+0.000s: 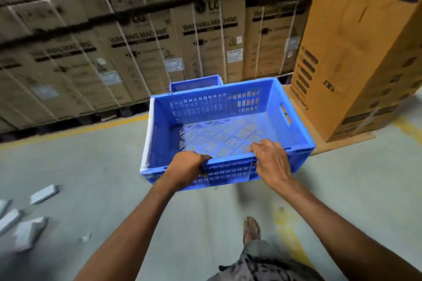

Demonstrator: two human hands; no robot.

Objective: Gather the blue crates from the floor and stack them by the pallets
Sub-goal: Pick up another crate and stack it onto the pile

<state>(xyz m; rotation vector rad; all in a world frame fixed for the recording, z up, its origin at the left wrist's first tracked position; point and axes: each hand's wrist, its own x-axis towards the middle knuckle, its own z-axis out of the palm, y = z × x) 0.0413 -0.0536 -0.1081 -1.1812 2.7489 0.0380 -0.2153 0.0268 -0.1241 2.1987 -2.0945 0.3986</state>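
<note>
I hold an empty blue slotted crate (219,118) out in front of me, above the grey floor. My left hand (186,167) grips its near rim on the left, and my right hand (271,159) grips the same rim on the right, fingers curled over the edge. Behind it, partly hidden, a second blue crate (196,83) stands close to the row of boxes on dark pallets (127,110).
A wall of stacked washing machine cartons (141,36) runs across the back. A tall orange-brown carton (356,57) stands at the right on flat cardboard. White foam pieces (25,217) lie on the floor at the left. Yellow floor lines (75,131) mark the aisle. My sandalled foot (251,229) is below.
</note>
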